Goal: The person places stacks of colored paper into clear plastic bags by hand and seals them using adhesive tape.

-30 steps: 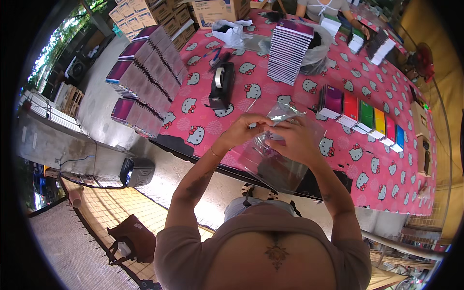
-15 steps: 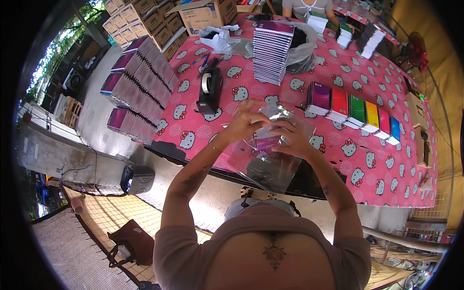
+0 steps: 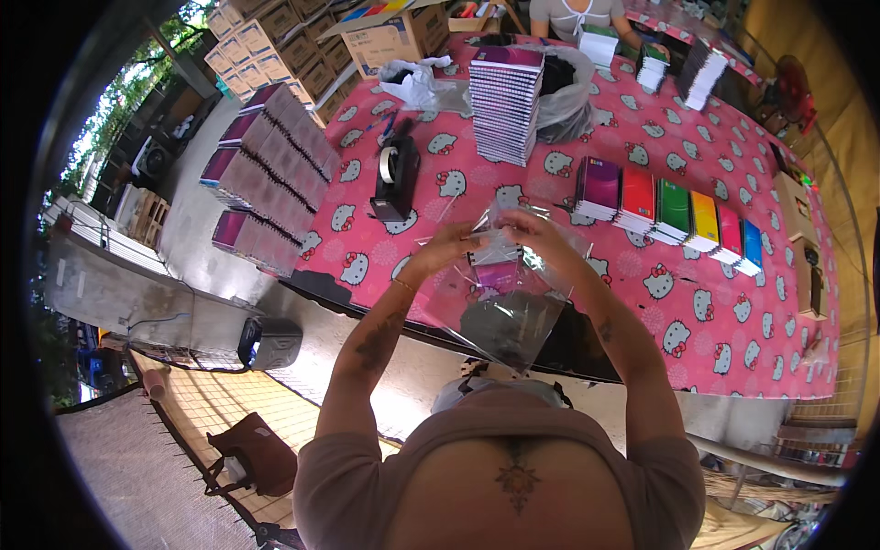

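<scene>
A clear plastic bag [image 3: 509, 321] hangs over the table's near edge in front of me. My left hand [image 3: 447, 249] has its fingers closed on the upper left of the bag. On the other side, my right hand [image 3: 536, 234] pinches its top, close to the left fingertips. Something purple shows through the film below the hands; I cannot tell whether it lies inside or under it. Nearest to my left hand is a black tape dispenser [image 3: 396, 179] with a roll of tape. Beyond the hands rises a tall stack of spiral notebooks [image 3: 504, 110] with a purple cover on top.
Coloured notebook stacks [image 3: 674, 206] stand in a row at right. More spiral notebooks [image 3: 266, 179] are piled at the table's left edge. Plastic bags [image 3: 568, 105] and a cardboard box [image 3: 394, 41] sit farther back. Another person [image 3: 577, 14] is at the far side.
The hands have shifted slightly on the bag; the right one has risen toward its top edge and its fingers have drawn together. My view has turned slightly.
</scene>
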`<state>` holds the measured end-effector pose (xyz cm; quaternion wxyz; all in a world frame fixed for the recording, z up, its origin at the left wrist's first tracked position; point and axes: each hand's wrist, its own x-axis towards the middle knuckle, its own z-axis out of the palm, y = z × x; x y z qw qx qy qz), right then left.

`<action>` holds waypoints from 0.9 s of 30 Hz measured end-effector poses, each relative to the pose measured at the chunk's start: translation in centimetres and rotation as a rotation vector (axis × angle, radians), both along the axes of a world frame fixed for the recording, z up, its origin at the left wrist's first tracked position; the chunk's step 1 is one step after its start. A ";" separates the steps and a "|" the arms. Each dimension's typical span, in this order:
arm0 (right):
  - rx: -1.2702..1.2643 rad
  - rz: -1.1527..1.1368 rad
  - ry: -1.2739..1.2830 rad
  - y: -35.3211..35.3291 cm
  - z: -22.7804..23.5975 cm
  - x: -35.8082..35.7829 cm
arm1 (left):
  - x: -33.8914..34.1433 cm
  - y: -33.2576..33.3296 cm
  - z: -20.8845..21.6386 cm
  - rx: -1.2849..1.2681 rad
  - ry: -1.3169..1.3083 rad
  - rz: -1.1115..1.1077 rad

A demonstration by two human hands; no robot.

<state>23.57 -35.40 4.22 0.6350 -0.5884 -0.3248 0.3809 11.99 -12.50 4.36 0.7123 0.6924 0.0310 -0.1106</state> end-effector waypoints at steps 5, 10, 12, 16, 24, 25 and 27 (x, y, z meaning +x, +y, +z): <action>-0.089 0.101 -0.464 -1.4 2.3 -0.9 | -2.3 -0.7 2.6 0.185 -0.087 0.041; -0.084 -0.036 -1.068 -3.3 4.6 -3.6 | -5.1 -3.6 5.7 0.893 -0.650 -0.009; -0.061 -0.092 -1.132 -3.2 4.3 -4.1 | -5.2 -3.6 5.5 1.014 -0.758 -0.003; -0.007 -0.137 -1.166 -2.9 2.4 -4.2 | -5.2 -3.7 4.2 1.068 -0.825 0.009; -0.074 -0.267 -0.929 -1.6 3.5 -5.2 | -2.5 -4.0 6.2 0.857 -0.543 0.162; -0.034 -0.292 -0.797 -1.6 3.4 -5.3 | -2.1 -4.3 6.2 0.869 -0.510 0.164; 0.046 -0.336 -0.532 -1.4 2.9 -5.4 | -1.8 -4.7 6.2 0.920 -0.495 0.179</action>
